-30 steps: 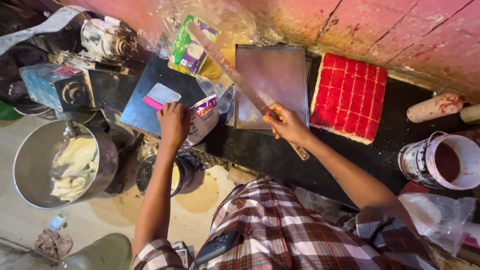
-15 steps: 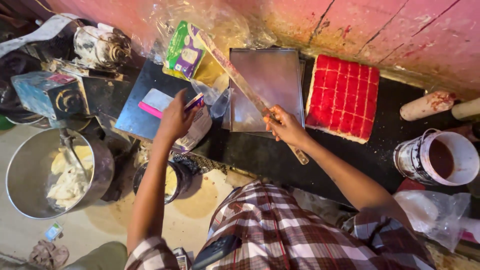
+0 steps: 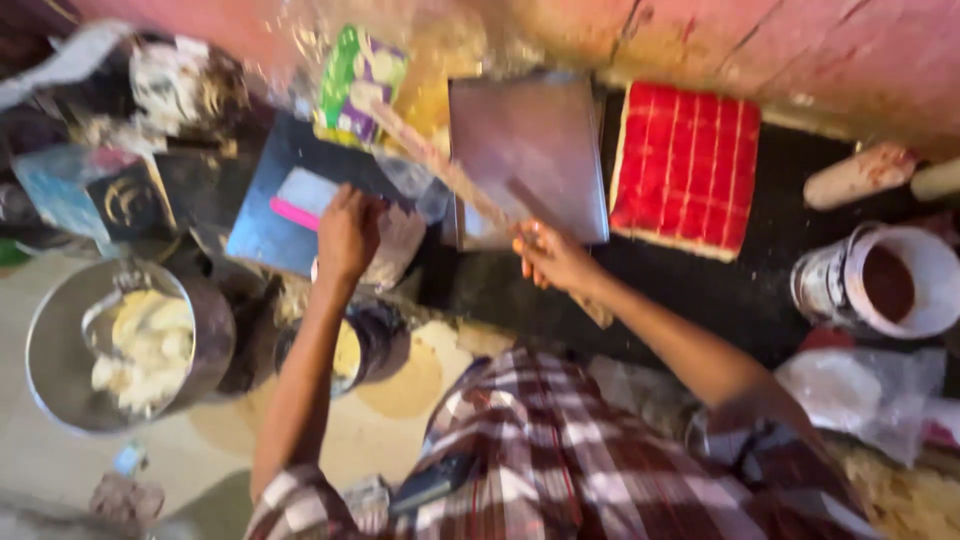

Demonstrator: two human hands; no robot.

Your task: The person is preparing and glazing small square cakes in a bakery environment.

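Note:
My right hand (image 3: 552, 254) grips a long wooden stick (image 3: 452, 170) that slants up to the left across the near edge of an empty square metal tray (image 3: 540, 140). My left hand (image 3: 347, 235) rests on a clear plastic bag (image 3: 395, 245) beside a flat pink and white scraper (image 3: 303, 195), which lies on a dark metal sheet (image 3: 262, 235). A square red cake (image 3: 686, 168), scored into small squares, lies to the right of the tray on the black counter (image 3: 760, 300). The picture is blurred by motion.
A steel bowl of pale cream (image 3: 130, 345) sits low at the left. A white bucket of dark red sauce (image 3: 890, 280) stands at the right, with two rolled tubes (image 3: 860, 175) behind it. A green and yellow packet (image 3: 355, 85) leans at the pink wall. Clutter fills the far left.
My left hand has shifted slightly right, off the scraper and onto the plastic bag. My right hand keeps hold of the stick. The view has swung and blurred.

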